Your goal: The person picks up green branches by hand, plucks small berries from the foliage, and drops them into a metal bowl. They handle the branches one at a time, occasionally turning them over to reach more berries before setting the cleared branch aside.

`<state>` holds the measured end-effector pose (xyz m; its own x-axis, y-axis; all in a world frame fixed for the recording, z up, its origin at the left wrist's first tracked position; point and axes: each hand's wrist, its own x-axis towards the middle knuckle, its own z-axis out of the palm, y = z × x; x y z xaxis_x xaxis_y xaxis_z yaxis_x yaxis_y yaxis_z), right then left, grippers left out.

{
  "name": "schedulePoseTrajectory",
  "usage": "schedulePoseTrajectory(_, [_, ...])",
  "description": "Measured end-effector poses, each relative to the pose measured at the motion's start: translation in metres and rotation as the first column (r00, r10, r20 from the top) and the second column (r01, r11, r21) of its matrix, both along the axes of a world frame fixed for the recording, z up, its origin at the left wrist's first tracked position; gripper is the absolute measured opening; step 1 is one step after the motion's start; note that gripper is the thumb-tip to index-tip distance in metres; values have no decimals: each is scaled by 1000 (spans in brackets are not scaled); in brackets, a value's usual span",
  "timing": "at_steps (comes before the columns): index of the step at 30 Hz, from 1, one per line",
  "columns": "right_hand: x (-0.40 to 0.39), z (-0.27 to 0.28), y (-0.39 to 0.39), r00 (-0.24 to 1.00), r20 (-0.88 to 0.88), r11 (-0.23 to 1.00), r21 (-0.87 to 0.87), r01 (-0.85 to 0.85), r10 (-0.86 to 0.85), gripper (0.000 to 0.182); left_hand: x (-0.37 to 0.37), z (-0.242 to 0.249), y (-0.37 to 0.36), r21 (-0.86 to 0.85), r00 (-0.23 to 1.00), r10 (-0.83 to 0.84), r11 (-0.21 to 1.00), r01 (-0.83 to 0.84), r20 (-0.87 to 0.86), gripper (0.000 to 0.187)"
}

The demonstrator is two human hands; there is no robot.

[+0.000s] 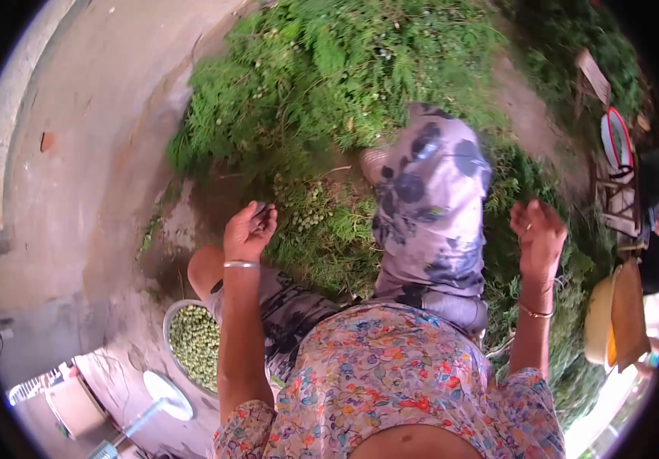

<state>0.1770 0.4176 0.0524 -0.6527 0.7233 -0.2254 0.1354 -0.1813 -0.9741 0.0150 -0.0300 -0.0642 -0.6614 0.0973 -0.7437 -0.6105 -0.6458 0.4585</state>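
Observation:
My left hand, with a bangle at its wrist, is raised beside the cut green branches. Its fingers are curled in, and a small dark thing shows by the fingertips, too small to name. On the other side of my knee, my right hand is held up over more greenery, its fingers bent together and their tips partly hidden. Clusters of small pale-green berries hang among the feathery leaves between my legs. Below my left forearm stands a round basin filled with loose green berries.
A large heap of leafy branches lies in front of me. Concrete floor stretches to the left, with a reddish fragment on it. A white fan is at lower left. A wooden stool and a yellow container stand on the right.

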Motion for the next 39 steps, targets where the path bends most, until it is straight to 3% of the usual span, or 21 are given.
schedulePoseTrajectory(3, [-73, 34, -29, 972, -155, 978, 139, -155, 176, 27, -8, -37, 11, -114, 999, 25, 993, -20, 44, 14])
schedulePoseTrajectory(5, [-120, 61, -63, 947, -131, 944, 198, -263, 292, 26, -7, -75, 13, -198, 998, 29, 980, -16, 61, 14])
schedulePoseTrajectory(9, [-190, 84, -126, 798, -181, 818, 133, -559, 575, 24, -10, -117, 49, -388, 953, -147, 889, 245, 264, 16])
schedulePoseTrajectory(14, [-223, 63, -158, 652, -113, 661, 187, -727, 750, 25, -24, -171, 104, -353, 914, -393, 846, 401, 96, 23])
schedulePoseTrajectory(15, [-225, 59, -159, 661, -15, 655, 146, -741, 751, 25, -34, -189, 114, -640, 844, -535, 635, 433, 41, 37])
schedulePoseTrajectory(17, [-224, 49, -158, 658, 81, 645, 140, -751, 749, 25, -46, -208, 122, -852, 734, -677, 350, 389, 57, 51])
schedulePoseTrajectory(18, [-225, 48, -157, 661, 86, 648, 136, -749, 746, 25, -52, -216, 125, -926, 728, -685, 296, 235, -34, 48])
schedulePoseTrajectory(19, [-227, 49, -155, 657, 86, 645, 131, -753, 749, 25, -60, -220, 131, -967, 703, -700, 245, 67, -129, 48])
schedulePoseTrajectory(20, [-229, 50, -152, 653, 84, 641, 130, -756, 753, 25, -69, -233, 129, -966, 697, -704, 250, 68, -133, 48])
schedulePoseTrajectory(21, [-231, 50, -150, 655, 87, 637, 166, -753, 751, 25, -75, -260, 117, -969, 582, -813, 148, 196, -7, 49])
schedulePoseTrajectory(23, [-233, 49, -147, 676, 83, 657, 171, -734, 733, 24, -81, -229, 113, -936, 375, -892, -128, 328, 254, 54])
schedulePoseTrajectory(24, [-233, 49, -146, 691, 75, 673, 174, -719, 719, 24, -80, -208, 116, -936, 371, -893, -131, 327, 254, 54])
schedulePoseTrajectory(26, [-233, 51, -144, 696, 74, 684, 139, -716, 714, 23, -73, -179, 117, -797, 555, -673, -85, 598, 489, 39])
schedulePoseTrajectory(27, [-233, 53, -143, 696, 74, 688, 107, -717, 714, 23, -65, -163, 113, -800, 557, -670, -92, 593, 491, 39])
schedulePoseTrajectory(29, [-232, 53, -142, 684, 69, 673, 125, -728, 727, 22, -47, -132, 101, -722, 892, -413, 558, 409, 186, 24])
schedulePoseTrajectory(30, [-232, 52, -141, 670, 74, 656, 146, -740, 739, 20, -44, -114, 94, -731, 893, -413, 552, 401, 179, 24])
schedulePoseTrajectory(32, [-232, 44, -143, 673, 42, 645, 248, -723, 739, 19, -40, -71, 80, -488, 981, -189, 861, 144, -43, 33])
schedulePoseTrajectory(33, [-233, 39, -145, 675, 23, 648, 256, -717, 738, 15, -40, -46, 79, -502, 980, -189, 855, 131, -66, 33])
schedulePoseTrajectory(36, [-236, 26, -155, 647, -39, 617, 349, -706, 762, 18, -36, 11, 69, -300, 971, 96, 941, -160, -217, 29])
schedulePoseTrajectory(38, [-237, 17, -159, 624, -75, 586, 446, -677, 778, 22, -32, 34, 62, -283, 956, -212, 947, 150, -203, 23])
schedulePoseTrajectory(39, [-237, 12, -162, 562, 98, 455, 481, -749, 821, 28, -32, 47, 63, -266, 960, -201, 953, 145, -196, 19])
